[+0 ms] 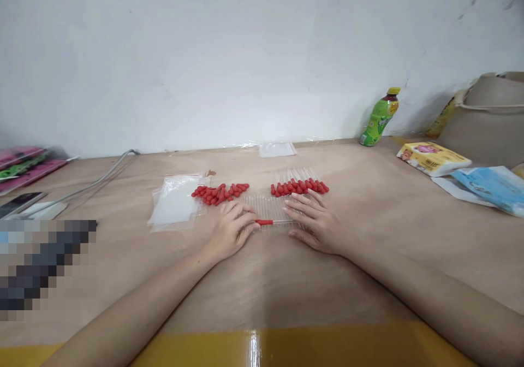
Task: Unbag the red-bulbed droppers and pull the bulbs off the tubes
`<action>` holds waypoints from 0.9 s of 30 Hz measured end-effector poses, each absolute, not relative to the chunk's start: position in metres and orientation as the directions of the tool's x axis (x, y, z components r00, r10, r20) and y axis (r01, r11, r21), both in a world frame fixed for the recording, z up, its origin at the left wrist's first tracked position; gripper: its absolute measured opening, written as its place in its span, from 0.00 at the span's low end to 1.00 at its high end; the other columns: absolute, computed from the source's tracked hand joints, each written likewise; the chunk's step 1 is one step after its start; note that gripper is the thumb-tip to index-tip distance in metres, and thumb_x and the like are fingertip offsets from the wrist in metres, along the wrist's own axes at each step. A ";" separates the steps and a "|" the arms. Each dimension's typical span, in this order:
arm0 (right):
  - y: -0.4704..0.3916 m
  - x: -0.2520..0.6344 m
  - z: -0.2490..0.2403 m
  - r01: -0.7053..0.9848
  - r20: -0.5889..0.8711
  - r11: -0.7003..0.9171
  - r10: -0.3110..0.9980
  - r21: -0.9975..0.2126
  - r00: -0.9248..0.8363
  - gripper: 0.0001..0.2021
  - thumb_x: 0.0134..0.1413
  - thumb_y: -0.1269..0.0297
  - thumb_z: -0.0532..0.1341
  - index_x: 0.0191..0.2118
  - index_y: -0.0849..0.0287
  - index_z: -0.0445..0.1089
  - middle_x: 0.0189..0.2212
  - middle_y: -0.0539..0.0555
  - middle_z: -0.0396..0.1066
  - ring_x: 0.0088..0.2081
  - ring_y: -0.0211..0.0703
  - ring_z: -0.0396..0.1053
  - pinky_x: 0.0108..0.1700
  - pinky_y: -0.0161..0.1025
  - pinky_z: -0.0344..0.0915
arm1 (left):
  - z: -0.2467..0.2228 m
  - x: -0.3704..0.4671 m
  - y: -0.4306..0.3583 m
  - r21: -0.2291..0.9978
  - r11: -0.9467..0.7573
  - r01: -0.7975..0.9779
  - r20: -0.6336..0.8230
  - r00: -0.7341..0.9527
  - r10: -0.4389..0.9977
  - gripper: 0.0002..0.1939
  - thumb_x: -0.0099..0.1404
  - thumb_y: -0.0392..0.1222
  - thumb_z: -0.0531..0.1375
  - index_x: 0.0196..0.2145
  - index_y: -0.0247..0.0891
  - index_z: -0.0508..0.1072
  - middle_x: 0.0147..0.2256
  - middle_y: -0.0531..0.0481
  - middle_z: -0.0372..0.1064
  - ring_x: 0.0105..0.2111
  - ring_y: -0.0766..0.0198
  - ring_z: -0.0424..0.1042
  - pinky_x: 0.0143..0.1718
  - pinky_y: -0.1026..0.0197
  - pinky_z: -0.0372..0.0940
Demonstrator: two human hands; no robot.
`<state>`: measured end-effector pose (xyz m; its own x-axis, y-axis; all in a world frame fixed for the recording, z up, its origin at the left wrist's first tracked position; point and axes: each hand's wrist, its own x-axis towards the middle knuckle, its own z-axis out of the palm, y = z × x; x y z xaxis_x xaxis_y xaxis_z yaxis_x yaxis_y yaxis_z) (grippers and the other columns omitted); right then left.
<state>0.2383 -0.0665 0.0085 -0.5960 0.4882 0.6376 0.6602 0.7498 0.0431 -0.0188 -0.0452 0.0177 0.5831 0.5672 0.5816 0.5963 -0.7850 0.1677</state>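
My left hand (234,226) pinches a red rubber dropper bulb (265,222) between thumb and fingertips. From the bulb's right end a thin glass dropper tube (280,222) runs to my right hand (319,222), whose thumb and fingers are around its far part; the exact grip is partly hidden. Just behind both hands lies a row of clear glass tubes (266,207), side by side. A loose heap of red rubber bulbs (220,193) is beyond my left hand. Behind my right hand, droppers with red bulbs (298,187) lie lined up, their glass ends pointing to the wall.
Clear plastic bags (176,200) are stacked at left, with another bag (277,149) by the wall. A green drink bottle (380,118), yellow box (434,158), blue packet (491,187) and grey bag (483,116) stand right. A cable (98,181) and phone (20,204) lie left.
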 end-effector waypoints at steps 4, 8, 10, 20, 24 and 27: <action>-0.065 0.236 0.007 0.662 0.643 0.748 0.492 0.032 -0.587 0.14 0.54 0.60 0.57 0.46 0.53 0.68 0.47 0.53 0.69 0.55 0.48 0.58 0.58 0.56 0.47 | 0.016 -0.019 -0.046 0.185 -0.802 0.568 0.588 0.590 0.553 0.07 0.63 0.41 0.54 0.35 0.40 0.71 0.35 0.48 0.69 0.38 0.60 0.65 0.43 0.52 0.58; -0.065 0.234 0.005 0.657 0.644 0.754 0.492 0.023 -0.586 0.11 0.54 0.62 0.57 0.44 0.52 0.69 0.45 0.51 0.70 0.54 0.47 0.59 0.58 0.57 0.47 | 0.020 -0.014 -0.048 0.232 -0.820 0.523 0.561 0.616 0.552 0.12 0.62 0.43 0.55 0.43 0.39 0.68 0.41 0.45 0.69 0.43 0.58 0.65 0.46 0.52 0.60; -0.064 0.233 0.005 0.655 0.639 0.755 0.491 0.026 -0.592 0.11 0.54 0.61 0.57 0.44 0.51 0.69 0.45 0.51 0.70 0.54 0.47 0.59 0.58 0.57 0.46 | 0.020 -0.009 -0.049 0.218 -0.843 0.492 0.555 0.648 0.522 0.16 0.61 0.46 0.56 0.46 0.39 0.67 0.43 0.44 0.69 0.46 0.57 0.65 0.48 0.52 0.60; -0.064 0.227 0.002 0.605 0.627 0.796 0.483 -0.025 -0.611 0.16 0.56 0.61 0.55 0.50 0.56 0.65 0.46 0.54 0.69 0.54 0.48 0.61 0.59 0.57 0.48 | 0.012 0.004 -0.043 0.026 -0.880 0.473 0.669 0.646 0.367 0.06 0.62 0.43 0.56 0.35 0.41 0.72 0.35 0.51 0.75 0.39 0.64 0.73 0.51 0.54 0.58; -0.063 0.223 0.000 0.572 0.637 0.818 0.470 -0.056 -0.611 0.15 0.58 0.66 0.53 0.49 0.59 0.66 0.45 0.55 0.70 0.54 0.47 0.61 0.58 0.54 0.55 | 0.012 0.004 -0.045 -0.030 -0.892 0.450 0.687 0.658 0.309 0.06 0.62 0.41 0.56 0.35 0.39 0.71 0.36 0.50 0.75 0.40 0.63 0.73 0.50 0.54 0.61; -0.064 0.220 0.001 0.547 0.642 0.835 0.450 -0.057 -0.621 0.13 0.58 0.68 0.52 0.47 0.60 0.67 0.43 0.55 0.72 0.52 0.45 0.63 0.57 0.51 0.58 | 0.012 0.004 -0.046 -0.030 -0.899 0.436 0.663 0.682 0.309 0.06 0.63 0.40 0.55 0.36 0.37 0.71 0.38 0.47 0.74 0.42 0.62 0.72 0.49 0.55 0.64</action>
<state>0.2202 -0.0638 0.0008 -0.6209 0.4499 0.6419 0.5466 0.8355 -0.0569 0.0040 -0.0462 0.0124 0.6821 0.3087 0.6629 0.4362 -0.8993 -0.0301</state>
